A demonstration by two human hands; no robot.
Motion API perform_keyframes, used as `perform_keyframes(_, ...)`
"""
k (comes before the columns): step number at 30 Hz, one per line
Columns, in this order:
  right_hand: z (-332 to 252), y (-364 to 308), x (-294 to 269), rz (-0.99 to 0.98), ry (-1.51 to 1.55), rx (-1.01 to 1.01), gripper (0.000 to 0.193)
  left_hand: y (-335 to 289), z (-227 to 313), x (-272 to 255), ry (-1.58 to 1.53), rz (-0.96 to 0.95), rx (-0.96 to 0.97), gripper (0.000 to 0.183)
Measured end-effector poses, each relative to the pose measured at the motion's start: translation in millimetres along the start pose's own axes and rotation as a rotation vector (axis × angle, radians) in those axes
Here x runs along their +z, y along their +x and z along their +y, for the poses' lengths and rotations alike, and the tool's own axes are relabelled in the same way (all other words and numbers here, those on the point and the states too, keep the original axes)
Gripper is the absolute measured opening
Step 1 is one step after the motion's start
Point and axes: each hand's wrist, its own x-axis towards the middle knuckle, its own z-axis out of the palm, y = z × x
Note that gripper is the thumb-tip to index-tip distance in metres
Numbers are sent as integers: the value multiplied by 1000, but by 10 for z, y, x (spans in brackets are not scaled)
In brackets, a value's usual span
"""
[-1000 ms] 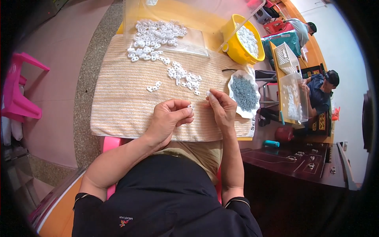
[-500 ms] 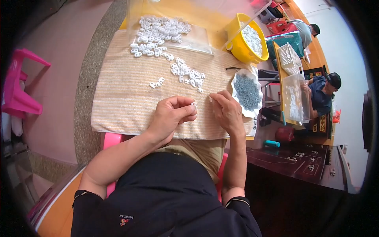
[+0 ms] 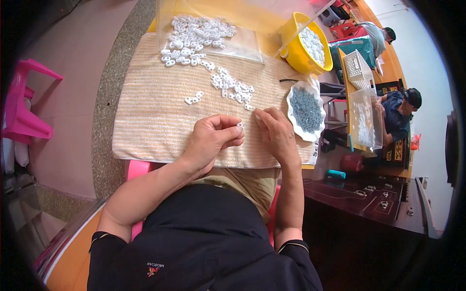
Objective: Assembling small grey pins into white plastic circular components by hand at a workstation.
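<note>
One small white piece (image 3: 240, 124) clamped in left grip (image 3: 212, 137), cannot tell right grip (image 3: 279, 135), striped fuzzy cloth (image 3: 148, 123)

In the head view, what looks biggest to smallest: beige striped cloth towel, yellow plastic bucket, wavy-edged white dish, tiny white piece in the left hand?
1. Towel
2. Bucket
3. Dish, somewhat smaller
4. White piece, partly hidden by left hand

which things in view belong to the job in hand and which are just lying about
Likely part of the job:
white two-holed piece, pinched in left hand
loose white pieces on striped towel
small blue-grey parts in scalloped dish
yellow bucket

Likely just lying about:
pink plastic stool
turquoise cylinder
</note>
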Motion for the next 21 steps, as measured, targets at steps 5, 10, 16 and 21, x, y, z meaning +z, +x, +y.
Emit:
perform_keyframes(5, 16, -28, -2, -28, 72, 62, 23, 1, -5, 0, 9, 0, 3, 15)
perform_keyframes(10, 84, -73, 14, -37, 259, 144, 26, 7, -2, 4, 6, -3, -10, 15)
perform_keyframes(16, 22, -103, 37, -109, 762, 348, 21, 18, -3, -3, -5, 2, -12, 15)
perform_keyframes(21, 8, -110, 81, -164, 936, 342, 18, 16, 7, -5, 0, -7, -13, 15)
